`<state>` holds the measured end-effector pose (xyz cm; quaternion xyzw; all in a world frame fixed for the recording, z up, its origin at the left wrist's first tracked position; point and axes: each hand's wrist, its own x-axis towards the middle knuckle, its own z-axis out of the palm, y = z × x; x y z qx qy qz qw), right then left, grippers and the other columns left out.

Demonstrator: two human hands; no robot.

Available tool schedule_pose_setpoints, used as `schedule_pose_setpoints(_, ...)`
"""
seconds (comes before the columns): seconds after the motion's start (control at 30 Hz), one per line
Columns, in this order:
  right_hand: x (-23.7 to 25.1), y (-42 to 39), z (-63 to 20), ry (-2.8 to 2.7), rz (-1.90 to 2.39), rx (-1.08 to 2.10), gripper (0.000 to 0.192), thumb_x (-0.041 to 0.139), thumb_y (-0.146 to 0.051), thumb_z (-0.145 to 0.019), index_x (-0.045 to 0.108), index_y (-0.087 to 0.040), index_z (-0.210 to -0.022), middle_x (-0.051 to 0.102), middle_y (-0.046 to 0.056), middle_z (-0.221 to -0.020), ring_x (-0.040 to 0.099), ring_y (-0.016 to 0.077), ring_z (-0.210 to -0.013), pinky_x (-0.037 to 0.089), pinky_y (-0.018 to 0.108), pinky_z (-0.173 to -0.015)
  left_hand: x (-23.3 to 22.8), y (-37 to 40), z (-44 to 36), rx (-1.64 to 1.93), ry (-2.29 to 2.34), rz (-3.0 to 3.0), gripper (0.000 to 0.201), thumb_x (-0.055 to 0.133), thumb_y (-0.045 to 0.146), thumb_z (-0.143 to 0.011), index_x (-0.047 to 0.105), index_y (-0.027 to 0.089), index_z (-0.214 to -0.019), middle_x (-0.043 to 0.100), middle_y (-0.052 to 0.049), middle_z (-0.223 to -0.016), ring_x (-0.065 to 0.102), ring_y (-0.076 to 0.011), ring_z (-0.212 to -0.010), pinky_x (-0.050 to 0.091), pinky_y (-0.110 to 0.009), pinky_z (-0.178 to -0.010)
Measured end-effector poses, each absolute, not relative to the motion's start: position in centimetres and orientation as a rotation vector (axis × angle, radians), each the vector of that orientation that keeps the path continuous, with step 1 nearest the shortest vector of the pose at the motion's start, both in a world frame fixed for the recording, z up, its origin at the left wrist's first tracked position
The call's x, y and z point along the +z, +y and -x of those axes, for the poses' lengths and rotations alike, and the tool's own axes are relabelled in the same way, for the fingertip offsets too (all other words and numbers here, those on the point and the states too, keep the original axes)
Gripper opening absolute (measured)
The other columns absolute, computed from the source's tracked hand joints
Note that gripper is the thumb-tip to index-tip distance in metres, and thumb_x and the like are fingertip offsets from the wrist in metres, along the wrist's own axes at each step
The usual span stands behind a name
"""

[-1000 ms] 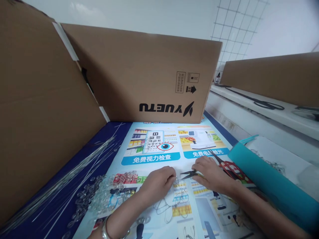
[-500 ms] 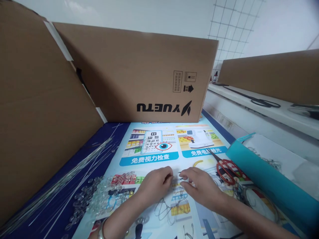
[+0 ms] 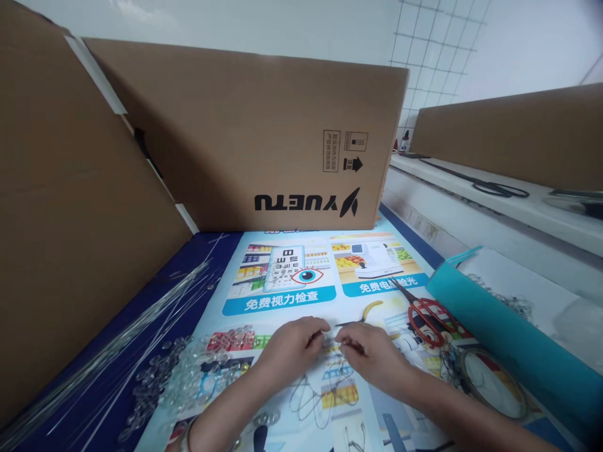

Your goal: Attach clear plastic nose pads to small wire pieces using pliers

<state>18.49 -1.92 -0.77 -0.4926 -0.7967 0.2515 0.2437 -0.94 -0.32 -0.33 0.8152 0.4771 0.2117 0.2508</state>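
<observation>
My left hand (image 3: 296,348) and my right hand (image 3: 372,353) face each other just above the printed sheet, a small gap between their fingertips. Both have thumb and fingers pinched together. A loose bundle of thin wire (image 3: 320,402) in loops lies under them and runs up toward the fingers; the exact spot they grip is hard to see. Beyond the right hand's fingers lies a yellow-handled tool (image 3: 372,309) with a dark pointed tip, partly hidden. Clear round beads (image 3: 188,376) are heaped to the left of my left forearm.
Red-handled scissors (image 3: 431,323) lie right of my right hand, near a wire coil (image 3: 494,383). A teal box (image 3: 513,358) stands at the right. Long thin wires (image 3: 136,326) lie at the left. Cardboard panels (image 3: 245,138) wall off the back and left.
The right hand's fingers have closed from a looser, parted pose into a pinch. More of the yellow-handled tool shows behind it. The view has shifted slightly.
</observation>
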Motion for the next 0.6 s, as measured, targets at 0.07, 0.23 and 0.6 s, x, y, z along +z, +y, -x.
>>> schedule_pose_setpoints(0.07,-0.74,-1.95,-18.49,-2.17,1.335,0.685,0.016,0.048,-0.017,-0.078,0.06,-0.023,-0.085,0.063,-0.001,-0.081,0.056,0.0147,-0.074,0.041,0.023,-0.065,-0.23,-0.3,0.96,0.576,1.259,-2.233,0.027,0.043,0.016,-0.081,0.063,0.026,-0.097,0.065,-0.001,-0.089,0.057,-0.0169,-0.082,0.041,-0.024,-0.071)
schedule_pose_setpoints(0.23,-0.56,-2.15,-18.54,-2.202,1.327,0.638,0.014,0.048,-0.016,-0.078,0.061,-0.022,-0.081,0.063,0.0,-0.08,0.056,0.015,-0.076,0.041,0.024,-0.067,0.17,-0.38,0.8,0.544,1.255,-2.252,0.025,0.043,0.017,-0.082,0.066,0.024,-0.088,0.064,-0.001,-0.079,0.057,-0.016,-0.075,0.042,-0.023,-0.069)
schedule_pose_setpoints(0.6,-1.02,-2.29,-18.73,-2.231,1.294,0.563,0.017,0.047,-0.013,-0.078,0.061,-0.022,-0.083,0.06,0.002,-0.085,0.054,0.0169,-0.082,0.042,0.027,-0.074,-0.25,-0.46,0.89,0.578,1.262,-2.23,0.028,0.042,0.014,-0.08,0.064,0.025,-0.095,0.066,0.0,-0.088,0.058,-0.0173,-0.082,0.042,-0.025,-0.074)
